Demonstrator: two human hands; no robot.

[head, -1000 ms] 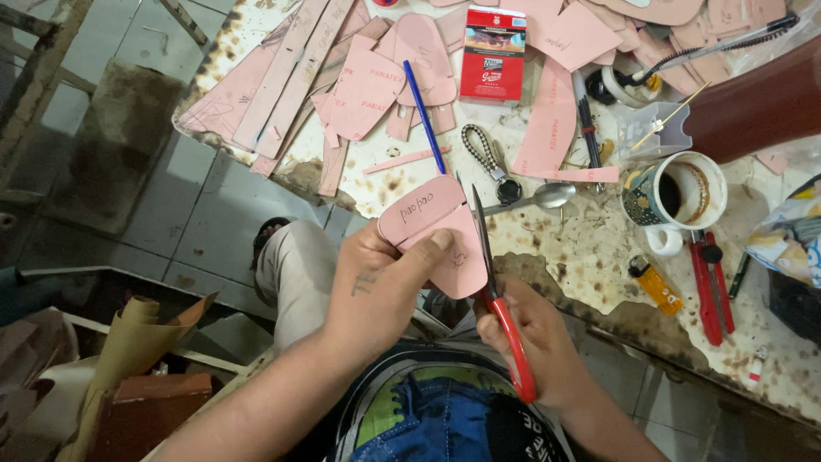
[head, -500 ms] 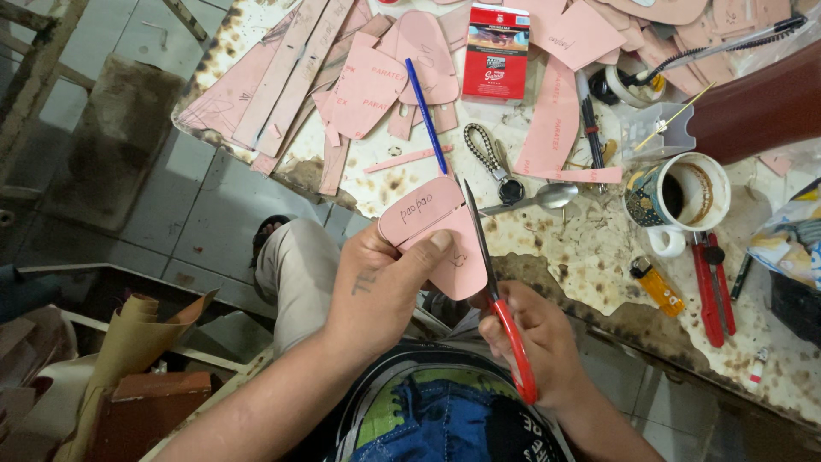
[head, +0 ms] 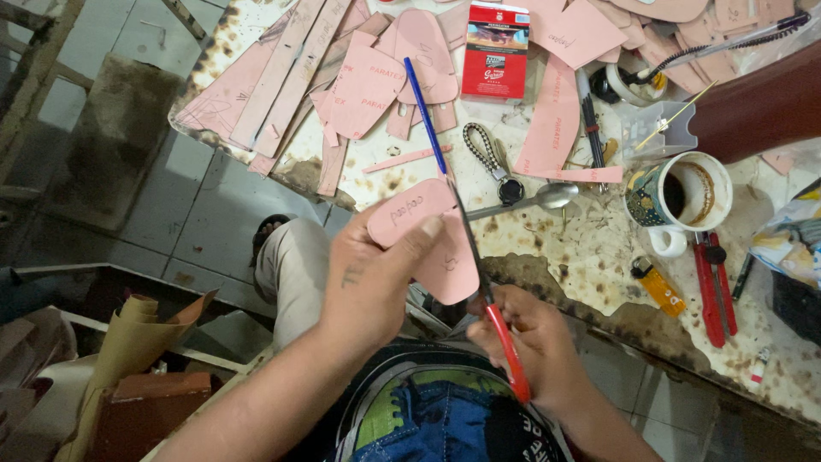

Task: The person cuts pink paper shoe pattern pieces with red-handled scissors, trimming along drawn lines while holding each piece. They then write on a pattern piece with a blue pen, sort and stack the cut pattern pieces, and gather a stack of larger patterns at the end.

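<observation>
The left hand (head: pixel 372 278) pinches a pink cut-out piece (head: pixel 428 239), thumb on top and fingers closed under it, holding it just off the near edge of the worktop (head: pixel 590 257). The right hand (head: pixel 530 346) is wrapped tight around the red handles of a pair of scissors (head: pixel 487 282), whose blades run up along the right edge of that pink piece, touching it. Taking the coffee-stained mug (head: pixel 680 197) as the marker: a metal spoon (head: pixel 530 201) lies just to its left, red-handled pliers (head: pixel 714 287) sit just below it, and a yellow lighter (head: pixel 658 287) lies below and slightly left. Farther left of the mug a blue pen (head: pixel 423 111) rests slantwise, with a red carton (head: pixel 496 51) up and left, among scattered pink patterns (head: pixel 368 85).
</observation>
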